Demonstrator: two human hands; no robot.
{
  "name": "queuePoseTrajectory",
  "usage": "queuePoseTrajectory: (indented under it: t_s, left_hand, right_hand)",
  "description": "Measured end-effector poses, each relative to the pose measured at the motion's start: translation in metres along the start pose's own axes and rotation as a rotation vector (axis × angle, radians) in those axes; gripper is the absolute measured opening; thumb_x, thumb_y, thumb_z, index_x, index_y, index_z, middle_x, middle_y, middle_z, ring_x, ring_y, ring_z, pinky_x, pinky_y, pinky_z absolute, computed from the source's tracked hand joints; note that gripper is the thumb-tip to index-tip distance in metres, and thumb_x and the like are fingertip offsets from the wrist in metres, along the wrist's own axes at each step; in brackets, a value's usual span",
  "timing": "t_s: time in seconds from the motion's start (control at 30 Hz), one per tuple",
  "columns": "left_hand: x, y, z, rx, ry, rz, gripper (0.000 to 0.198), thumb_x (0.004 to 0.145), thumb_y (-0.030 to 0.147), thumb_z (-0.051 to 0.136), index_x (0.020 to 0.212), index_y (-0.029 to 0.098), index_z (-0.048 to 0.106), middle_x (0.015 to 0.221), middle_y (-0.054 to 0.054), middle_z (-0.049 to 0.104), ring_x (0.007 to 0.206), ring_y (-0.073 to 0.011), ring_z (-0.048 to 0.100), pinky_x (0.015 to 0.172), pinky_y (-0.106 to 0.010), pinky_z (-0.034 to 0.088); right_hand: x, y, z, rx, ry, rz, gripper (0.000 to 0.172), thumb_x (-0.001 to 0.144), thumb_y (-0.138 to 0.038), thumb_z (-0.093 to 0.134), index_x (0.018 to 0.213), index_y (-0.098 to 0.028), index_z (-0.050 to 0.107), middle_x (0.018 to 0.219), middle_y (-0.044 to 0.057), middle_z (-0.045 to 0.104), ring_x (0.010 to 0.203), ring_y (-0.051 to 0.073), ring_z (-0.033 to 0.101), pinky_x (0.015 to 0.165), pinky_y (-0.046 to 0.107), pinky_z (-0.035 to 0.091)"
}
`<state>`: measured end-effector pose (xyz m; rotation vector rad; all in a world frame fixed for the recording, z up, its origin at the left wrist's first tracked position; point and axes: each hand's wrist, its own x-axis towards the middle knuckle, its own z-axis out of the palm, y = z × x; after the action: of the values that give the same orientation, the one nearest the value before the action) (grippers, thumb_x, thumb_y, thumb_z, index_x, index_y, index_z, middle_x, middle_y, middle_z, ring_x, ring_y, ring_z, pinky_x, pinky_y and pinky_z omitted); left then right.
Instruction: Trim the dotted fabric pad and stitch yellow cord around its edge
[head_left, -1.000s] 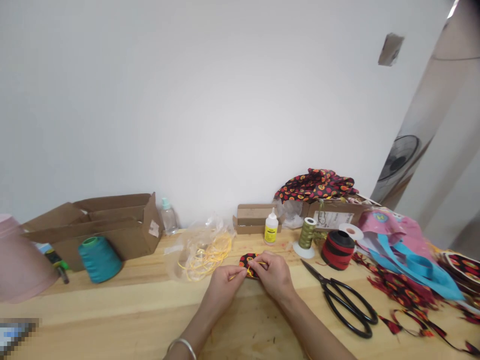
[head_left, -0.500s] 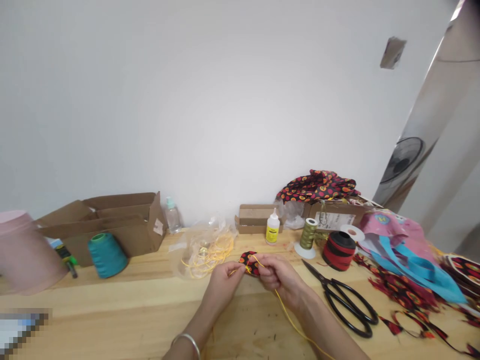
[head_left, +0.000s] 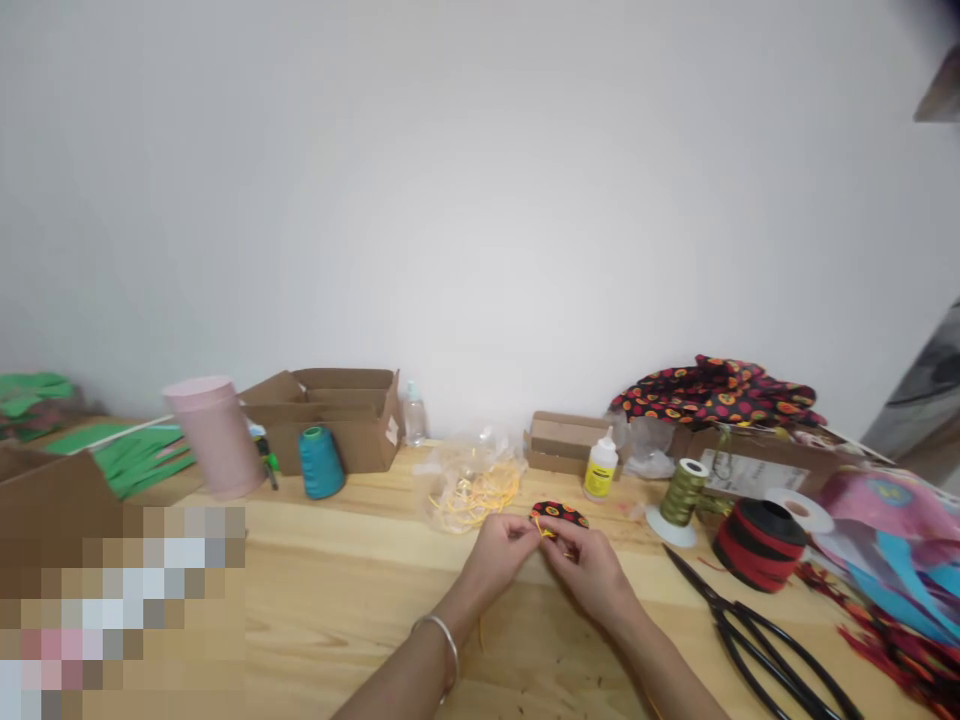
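My left hand [head_left: 501, 550] and my right hand [head_left: 589, 563] meet over the wooden table [head_left: 337, 590], both pinched on a thin yellow cord [head_left: 543, 529]. The cord runs across a small oval piece of black fabric with orange-red dots [head_left: 561, 515], which sits just beyond my fingertips. A silver bangle circles my left wrist. A clear bag with more yellow cord [head_left: 472, 487] lies just behind my left hand.
Black scissors [head_left: 757, 640], a red-black ribbon roll [head_left: 757, 544], a gold thread spool [head_left: 679, 492] and a glue bottle [head_left: 600, 468] lie right. A teal thread cone [head_left: 320, 462], cardboard boxes [head_left: 337, 415], a pink cup [head_left: 212, 436] and green sheets [head_left: 127, 455] stand left. Patterned fabric [head_left: 712, 385] is heaped at the back right.
The view has swung left, bringing the pink cup and green sheets into sight. My hands stay pinched together at the fabric piece; the long cord trailing along my right arm no longer shows.
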<state>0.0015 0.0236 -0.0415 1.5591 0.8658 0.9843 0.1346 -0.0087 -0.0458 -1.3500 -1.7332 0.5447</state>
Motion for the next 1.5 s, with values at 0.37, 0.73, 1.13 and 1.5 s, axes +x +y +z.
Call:
queuePoseTrajectory:
  t_s: [0.37,0.73,1.13,1.5]
  left_hand:
    - [-0.006,0.003,0.002,0.089,0.081,0.022,0.023,0.067,0.028,0.054,0.064,0.011,0.069,0.061,-0.003,0.066,0.060,-0.0163,0.056,0.057,-0.024,0.042]
    - [-0.007,0.000,0.004,0.044,0.062,0.003,0.023,0.066,0.028,0.054,0.064,0.011,0.068,0.058,-0.003,0.064,0.054,-0.0129,0.052,0.052,-0.022,0.039]
    - [0.000,0.003,0.003,-0.001,0.023,-0.071,0.025,0.066,0.034,0.055,0.062,0.011,0.063,0.042,0.006,0.044,0.036,-0.0049,0.031,0.038,-0.018,0.023]
    - [0.004,-0.003,0.002,-0.003,0.036,-0.104,0.027,0.068,0.033,0.050,0.053,0.012,0.055,0.034,0.009,0.033,0.032,-0.0045,0.025,0.035,-0.018,0.016]
  right_hand:
    - [-0.002,0.002,-0.005,-0.322,0.078,-0.193,0.023,0.078,-0.031,0.045,0.083,-0.024,0.066,0.070,0.004,0.060,0.064,0.016,0.055,0.053,0.024,0.041]
    - [-0.002,0.002,-0.010,-0.469,0.074,-0.272,0.025,0.080,-0.030,0.043,0.068,-0.022,0.065,0.070,0.005,0.055,0.065,0.016,0.051,0.052,0.024,0.036]
    - [0.002,-0.006,-0.010,-0.481,0.115,-0.132,0.014,0.074,-0.024,0.053,0.075,-0.023,0.067,0.074,0.003,0.059,0.071,0.016,0.053,0.056,0.023,0.037]
    - [0.001,-0.007,-0.011,-0.360,0.217,-0.218,0.011,0.070,-0.017,0.057,0.075,-0.022,0.066,0.073,0.003,0.059,0.071,0.015,0.052,0.057,0.022,0.039]
